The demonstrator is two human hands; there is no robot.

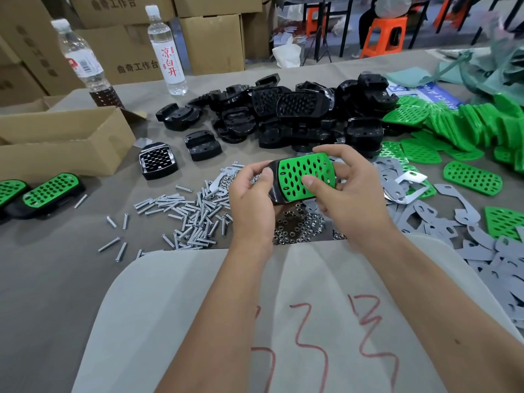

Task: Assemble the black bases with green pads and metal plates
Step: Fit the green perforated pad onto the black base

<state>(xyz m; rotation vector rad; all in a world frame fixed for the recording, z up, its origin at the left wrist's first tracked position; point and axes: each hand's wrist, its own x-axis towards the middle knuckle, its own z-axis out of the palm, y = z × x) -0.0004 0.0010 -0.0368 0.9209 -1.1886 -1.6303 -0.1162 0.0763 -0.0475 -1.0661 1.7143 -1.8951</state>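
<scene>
Both hands, the left hand point(252, 191) and right hand point(348, 188), are gripping a black base point(273, 191), fingers curled, pressing the green pad point(304, 177); uneven pressure could be leaving it misseated.

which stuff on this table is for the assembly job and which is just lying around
For the job:
- base with green pad, held by left hand and right hand
- black bases
- green pads
- grey plates
- screws
- nuts
- finished pieces

Lying about:
- two bottles
- open carton
- stacked boxes
- orange stools
</scene>
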